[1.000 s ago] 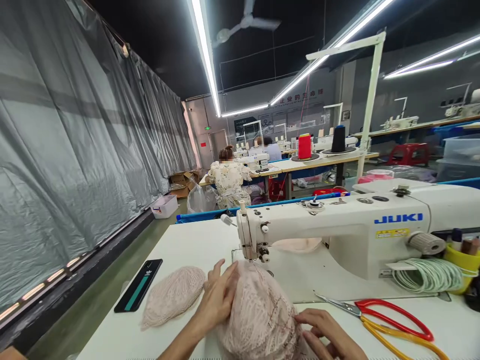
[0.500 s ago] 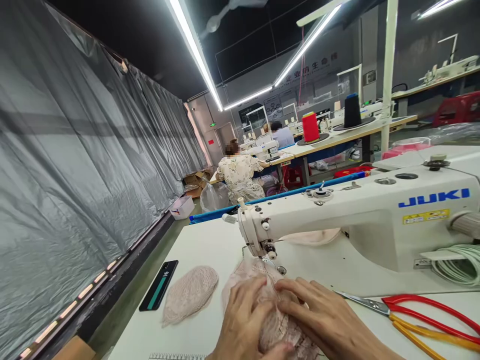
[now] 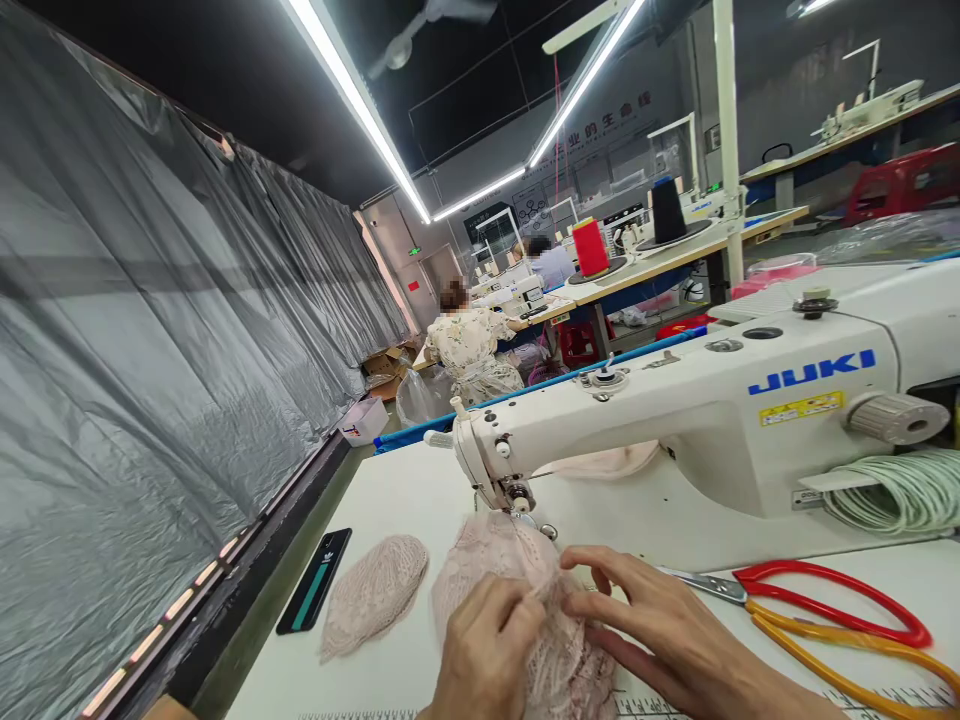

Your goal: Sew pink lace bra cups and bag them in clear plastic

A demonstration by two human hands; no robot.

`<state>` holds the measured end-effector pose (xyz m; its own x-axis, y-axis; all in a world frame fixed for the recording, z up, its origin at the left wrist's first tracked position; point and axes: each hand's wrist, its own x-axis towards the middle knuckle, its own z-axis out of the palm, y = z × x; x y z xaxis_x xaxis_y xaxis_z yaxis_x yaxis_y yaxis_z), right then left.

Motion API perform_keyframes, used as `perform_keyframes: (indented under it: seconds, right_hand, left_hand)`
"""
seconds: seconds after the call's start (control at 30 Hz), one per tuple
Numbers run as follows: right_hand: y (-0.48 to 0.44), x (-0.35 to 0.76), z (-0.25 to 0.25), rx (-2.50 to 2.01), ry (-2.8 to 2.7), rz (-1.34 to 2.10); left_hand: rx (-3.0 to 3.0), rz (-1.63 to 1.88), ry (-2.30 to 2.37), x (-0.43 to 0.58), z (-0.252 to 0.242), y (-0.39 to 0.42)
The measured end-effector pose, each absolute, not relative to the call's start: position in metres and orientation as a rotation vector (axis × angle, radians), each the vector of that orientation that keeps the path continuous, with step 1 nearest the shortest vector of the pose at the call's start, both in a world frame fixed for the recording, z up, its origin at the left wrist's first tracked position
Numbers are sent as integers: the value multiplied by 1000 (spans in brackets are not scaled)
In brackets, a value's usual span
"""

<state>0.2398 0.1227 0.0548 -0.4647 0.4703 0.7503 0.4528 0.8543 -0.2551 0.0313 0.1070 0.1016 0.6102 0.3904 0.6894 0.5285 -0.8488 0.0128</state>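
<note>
Left hand (image 3: 487, 650) and right hand (image 3: 660, 640) pinch pink lace piece (image 3: 517, 590) below sewing machine (image 3: 675, 420); scissors (image 3: 817, 615) just right.

From my remote seat I saw a white work table (image 3: 420, 490) carrying everything. A white sewing machine (image 3: 697, 420) stood on it toward the right. Below the machine's needle end a piece of pink lace fabric (image 3: 517, 580) lay bunched on the surface, and just to its left, apart from it, sat a second, rounded lace piece (image 3: 373, 592). Further left, near the table's edge, a black phone (image 3: 313, 594) lay flat. To the right of the fabric, red-handled scissors (image 3: 817, 600) and yellow-handled scissors (image 3: 847, 665) rested side by side, and a coil of pale green cord (image 3: 900, 492) sat by the machine's base.
</note>
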Motion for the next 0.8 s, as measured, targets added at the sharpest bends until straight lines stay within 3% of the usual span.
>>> perform_keyframes:
  seconds: [0.27, 0.57, 0.8]
  right_hand:
    - [130, 225, 70, -621, -2122, 67]
    - [134, 222, 69, -622, -2125, 102]
    - [131, 224, 73, -620, -2059, 187]
  left_hand:
    - [-2874, -927, -1003, 34, 96, 99]
    - [-2629, -1123, -1070, 40, 67, 102]
    - [-2676, -1205, -1130, 41, 81, 100]
